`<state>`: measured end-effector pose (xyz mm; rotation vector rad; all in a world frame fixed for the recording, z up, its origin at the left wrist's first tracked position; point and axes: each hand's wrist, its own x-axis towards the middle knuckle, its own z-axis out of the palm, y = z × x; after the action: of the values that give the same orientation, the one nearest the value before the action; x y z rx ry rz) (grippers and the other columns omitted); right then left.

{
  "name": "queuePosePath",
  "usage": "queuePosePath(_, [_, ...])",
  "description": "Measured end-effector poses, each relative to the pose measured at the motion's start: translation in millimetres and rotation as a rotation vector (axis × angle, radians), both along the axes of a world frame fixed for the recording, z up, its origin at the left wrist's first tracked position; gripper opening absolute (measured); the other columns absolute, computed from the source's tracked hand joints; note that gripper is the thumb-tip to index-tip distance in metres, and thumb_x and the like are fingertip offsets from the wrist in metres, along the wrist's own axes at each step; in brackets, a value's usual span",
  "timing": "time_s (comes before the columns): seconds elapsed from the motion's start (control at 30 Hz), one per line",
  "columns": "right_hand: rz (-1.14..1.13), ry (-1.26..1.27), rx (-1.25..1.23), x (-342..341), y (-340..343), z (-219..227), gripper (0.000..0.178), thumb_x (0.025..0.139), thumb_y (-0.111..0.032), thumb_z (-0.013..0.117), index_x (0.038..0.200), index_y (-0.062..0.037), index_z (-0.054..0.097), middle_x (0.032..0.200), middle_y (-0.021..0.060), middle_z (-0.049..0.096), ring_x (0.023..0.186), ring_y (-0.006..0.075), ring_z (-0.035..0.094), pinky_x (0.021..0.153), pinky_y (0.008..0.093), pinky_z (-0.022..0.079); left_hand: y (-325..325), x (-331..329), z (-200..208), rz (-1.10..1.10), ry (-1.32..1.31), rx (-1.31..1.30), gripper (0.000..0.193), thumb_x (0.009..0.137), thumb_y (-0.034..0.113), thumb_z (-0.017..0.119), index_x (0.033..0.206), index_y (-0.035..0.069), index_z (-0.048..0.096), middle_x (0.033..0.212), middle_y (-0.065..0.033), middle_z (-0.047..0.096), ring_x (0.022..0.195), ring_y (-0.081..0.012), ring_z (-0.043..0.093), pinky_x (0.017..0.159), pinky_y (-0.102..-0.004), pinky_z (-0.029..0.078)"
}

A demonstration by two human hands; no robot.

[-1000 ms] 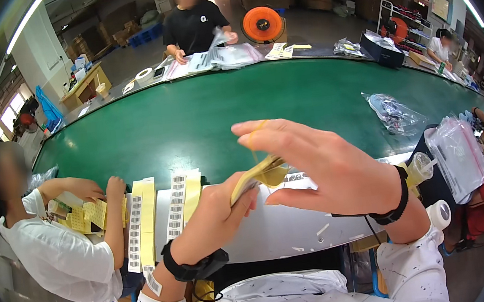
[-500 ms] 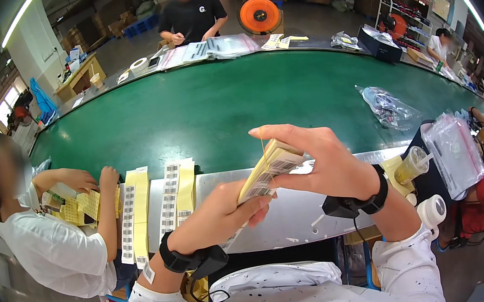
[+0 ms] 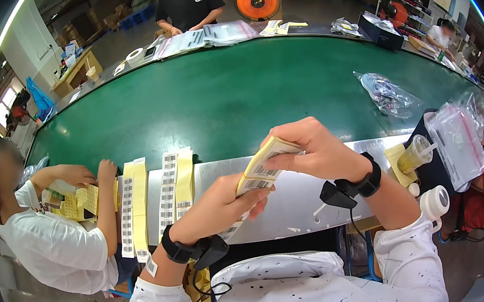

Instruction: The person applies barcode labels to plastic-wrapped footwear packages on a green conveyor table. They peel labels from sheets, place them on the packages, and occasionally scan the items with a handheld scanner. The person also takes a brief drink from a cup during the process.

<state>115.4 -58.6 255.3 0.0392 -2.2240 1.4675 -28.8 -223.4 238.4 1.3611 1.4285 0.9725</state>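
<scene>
I hold a folded stack of yellow-backed barcode label strips [image 3: 260, 168] between both hands, above the metal edge of the table. My left hand [image 3: 219, 206] grips the stack's lower end from below, and a loose strip hangs down from it. My right hand [image 3: 312, 150] pinches the upper end with fingers curled over it. Each wrist carries a black strap with a small device.
Long label strips [image 3: 135, 206] [image 3: 175, 183] hang over the metal rail [image 3: 295, 201] to my left. A seated person in white [image 3: 48, 232] handles yellow labels. A green conveyor belt [image 3: 230, 98] carries a plastic bag [image 3: 388, 94]. Another person stands at the far side by an orange reel [image 3: 257, 1].
My right hand has closed from spread fingers onto the stack's top. Both hands have drawn closer to my body with the stack between them.
</scene>
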Motion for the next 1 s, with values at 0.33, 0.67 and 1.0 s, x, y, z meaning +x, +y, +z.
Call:
queuePosePath(0.33, [-0.091, -0.206, -0.073, 6.5, 13.3, 22.7, 0.014, 0.083, -0.013, 0.069, 0.085, 0.001, 0.068, 0.061, 0.0011, 0.059, 0.048, 0.0042, 0.05, 0.042, 0.0208, 0.038, 6.8, 7.4, 6.0, 0.312, 0.711, 0.74, 0.031, 0.079, 0.006, 0.071, 0.106, 0.003, 0.058, 0.091, -0.008, 0.057, 0.08, -0.0227, 0.058, 0.067, -0.0343, 0.047])
queuePosePath(0.67, [-0.167, -0.181, 0.101, 1.9, 25.2, 28.6, 0.015, 0.08, -0.011, 0.069, 0.083, 0.0035, 0.068, 0.06, 0.0017, 0.058, 0.052, 0.0052, 0.049, 0.044, 0.0238, 0.038, 17.8, 7.0, -1.2, 0.089, 1.028, 0.711, 0.015, 0.079, 0.006, 0.069, 0.085, 0.004, 0.056, 0.081, -0.0081, 0.053, 0.074, -0.0266, 0.054, 0.069, -0.0371, 0.042])
queuePosePath(1.0, [-0.142, -0.195, 0.049, 10.9, 36.0, 42.1, 0.014, 0.084, -0.012, 0.068, 0.085, 0.0017, 0.069, 0.06, -0.0005, 0.057, 0.045, 0.0025, 0.044, 0.04, 0.0199, 0.03, -14.1, -12.6, -12.6, 0.015, 0.839, 0.492, 0.013, 0.079, 0.004, 0.07, 0.086, 0.004, 0.059, 0.079, -0.0086, 0.055, 0.074, -0.0264, 0.055, 0.067, -0.0354, 0.043])
